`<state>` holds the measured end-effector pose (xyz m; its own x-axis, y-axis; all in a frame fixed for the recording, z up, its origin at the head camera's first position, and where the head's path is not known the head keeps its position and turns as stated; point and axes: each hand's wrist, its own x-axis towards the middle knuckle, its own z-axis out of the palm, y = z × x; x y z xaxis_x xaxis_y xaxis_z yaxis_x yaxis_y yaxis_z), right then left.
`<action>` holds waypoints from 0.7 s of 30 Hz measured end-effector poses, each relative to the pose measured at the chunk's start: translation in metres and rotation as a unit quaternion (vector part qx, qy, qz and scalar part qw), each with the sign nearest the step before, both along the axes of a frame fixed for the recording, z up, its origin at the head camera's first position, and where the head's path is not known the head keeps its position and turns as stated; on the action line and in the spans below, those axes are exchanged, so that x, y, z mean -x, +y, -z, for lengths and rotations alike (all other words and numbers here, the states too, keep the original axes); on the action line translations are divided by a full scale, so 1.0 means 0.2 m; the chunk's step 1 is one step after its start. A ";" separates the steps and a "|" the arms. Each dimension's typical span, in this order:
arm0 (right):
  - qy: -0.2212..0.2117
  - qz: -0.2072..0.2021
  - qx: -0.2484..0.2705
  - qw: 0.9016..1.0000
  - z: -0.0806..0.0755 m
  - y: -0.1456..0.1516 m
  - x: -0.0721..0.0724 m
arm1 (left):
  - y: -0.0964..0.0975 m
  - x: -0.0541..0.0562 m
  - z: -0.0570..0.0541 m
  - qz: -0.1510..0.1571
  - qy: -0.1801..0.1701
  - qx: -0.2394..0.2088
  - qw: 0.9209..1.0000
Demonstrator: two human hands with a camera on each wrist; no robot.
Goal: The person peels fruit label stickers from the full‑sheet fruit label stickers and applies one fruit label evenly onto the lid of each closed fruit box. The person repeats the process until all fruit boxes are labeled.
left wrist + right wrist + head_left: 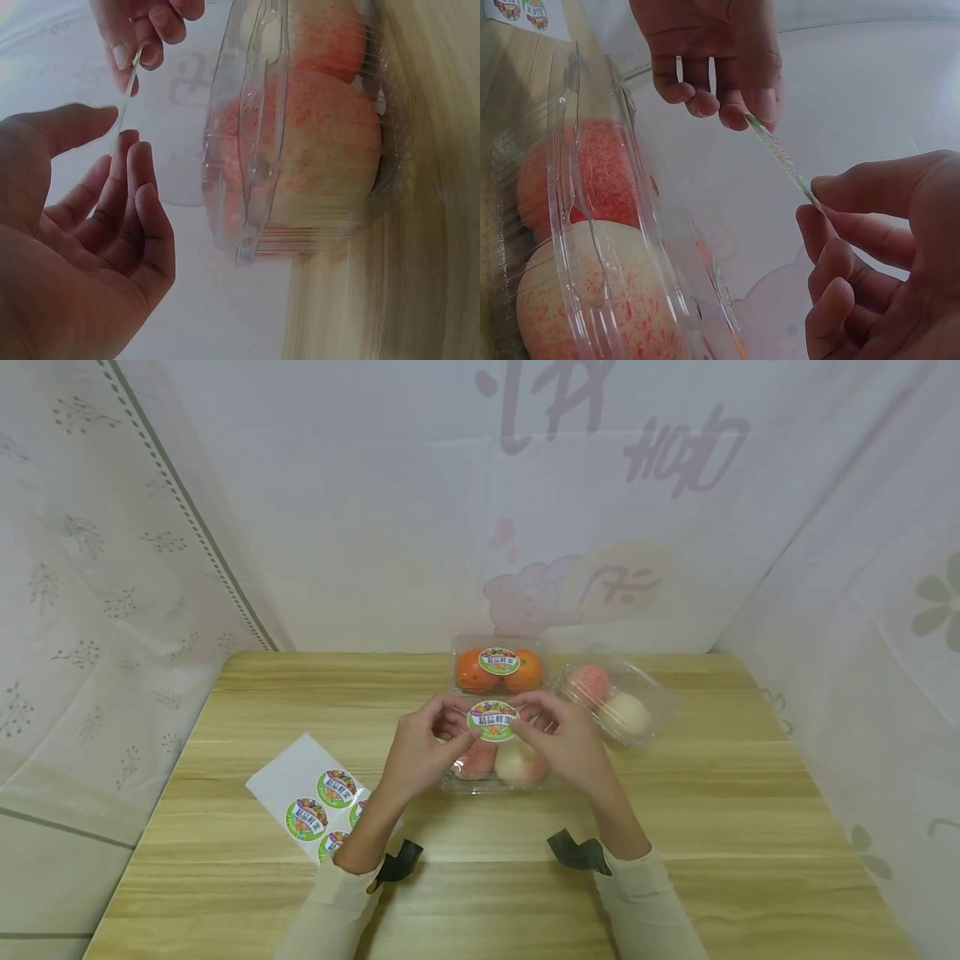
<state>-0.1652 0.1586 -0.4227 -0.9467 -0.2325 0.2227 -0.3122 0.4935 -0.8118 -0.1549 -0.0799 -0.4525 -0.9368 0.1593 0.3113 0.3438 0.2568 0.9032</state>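
Observation:
A round fruit-label sticker (492,721) is stretched between both hands above a clear plastic box (480,789) of peaches. My left hand (424,745) pinches its left edge between thumb and fingers; my right hand (564,739) pinches the right edge. Seen edge-on, the sticker (784,159) stands apart from the lid in the right wrist view. The box below holds red and cream peaches (322,142) and its lid is closed. Behind it, another clear box holds oranges (474,672) with a like sticker (499,661) on its lid.
At the right back sits a third clear box (652,693), turned at an angle, with peaches (626,717) inside. A white sticker sheet (288,768) with several round labels lies at the left, partly beneath the left forearm. Curtains (337,527) surround the wooden table (720,827).

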 end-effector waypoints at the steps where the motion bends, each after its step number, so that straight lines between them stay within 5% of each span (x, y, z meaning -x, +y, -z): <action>1: -0.001 0.002 -0.003 1.000 0.00 0.00 0.00 | 0.00 0.00 0.00 -0.004 -0.002 0.002 1.000; 21: -0.023 0.003 -0.037 0.999 0.06 0.01 0.02 | 0.03 0.00 0.02 -0.050 -0.013 0.040 0.998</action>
